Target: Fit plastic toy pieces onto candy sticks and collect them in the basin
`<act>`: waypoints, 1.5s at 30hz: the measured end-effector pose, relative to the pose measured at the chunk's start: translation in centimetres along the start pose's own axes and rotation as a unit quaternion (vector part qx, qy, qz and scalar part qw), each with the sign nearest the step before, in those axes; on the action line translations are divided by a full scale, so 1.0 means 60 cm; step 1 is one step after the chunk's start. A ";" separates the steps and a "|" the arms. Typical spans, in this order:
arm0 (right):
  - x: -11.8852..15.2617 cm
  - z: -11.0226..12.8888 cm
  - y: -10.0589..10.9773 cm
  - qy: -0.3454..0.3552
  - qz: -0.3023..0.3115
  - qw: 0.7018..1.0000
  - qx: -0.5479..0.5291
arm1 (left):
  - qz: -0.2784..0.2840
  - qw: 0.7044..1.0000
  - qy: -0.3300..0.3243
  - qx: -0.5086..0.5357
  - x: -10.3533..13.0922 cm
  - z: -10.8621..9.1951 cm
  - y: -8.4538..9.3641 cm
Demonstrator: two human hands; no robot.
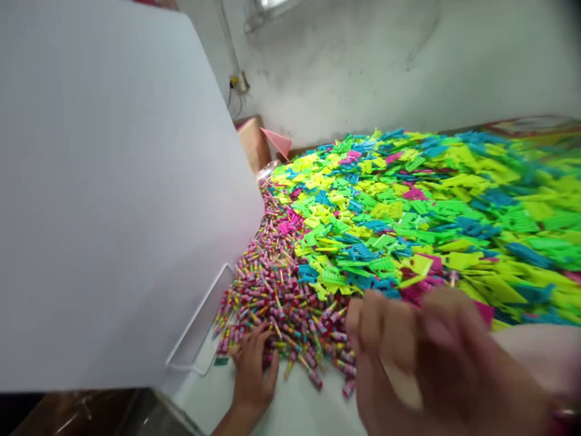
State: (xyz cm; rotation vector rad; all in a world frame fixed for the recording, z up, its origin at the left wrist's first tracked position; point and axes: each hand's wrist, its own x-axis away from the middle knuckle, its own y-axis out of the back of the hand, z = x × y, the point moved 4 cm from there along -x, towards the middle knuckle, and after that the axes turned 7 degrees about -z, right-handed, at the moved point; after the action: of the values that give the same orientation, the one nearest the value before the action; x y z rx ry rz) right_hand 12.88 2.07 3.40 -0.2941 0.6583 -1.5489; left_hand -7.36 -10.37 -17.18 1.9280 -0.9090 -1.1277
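My left hand (254, 370) lies at the near edge of a heap of small pink, red and yellow striped sticks (276, 297). Its fingers are apart, with the tips touching the sticks. Close to the camera, my right hand (436, 357) is raised with its fingers curled in, blurred by motion. Whatever it may hold is hidden. Beyond it spreads a large heap of flat neon plastic pieces (390, 212) in yellow, green, blue and pink, several with comb-like slots.
A big white panel (113, 181) blocks the left side. Beside its lower corner is a clear-edged plastic piece (200, 321) on the white tabletop (290, 412). A cardboard box (254, 145) and a pink triangular piece (278, 142) stand near the wall (363, 72).
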 end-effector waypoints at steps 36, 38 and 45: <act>-0.023 -0.266 0.082 0.226 0.066 0.755 0.613 | -0.049 0.994 -0.005 0.094 -0.013 -0.032 0.035; -0.020 -0.254 0.085 0.218 0.056 0.777 0.587 | -0.051 0.994 0.000 0.101 -0.012 -0.031 0.036; -0.003 -0.207 0.082 0.127 -0.047 0.885 0.445 | -0.075 0.987 -0.003 0.143 -0.008 -0.032 0.050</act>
State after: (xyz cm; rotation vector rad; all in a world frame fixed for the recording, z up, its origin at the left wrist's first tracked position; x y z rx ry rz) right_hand 10.00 5.22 -9.24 0.5888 0.0715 -1.8344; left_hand -6.45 -11.04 -13.81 2.2586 -0.9870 -1.1375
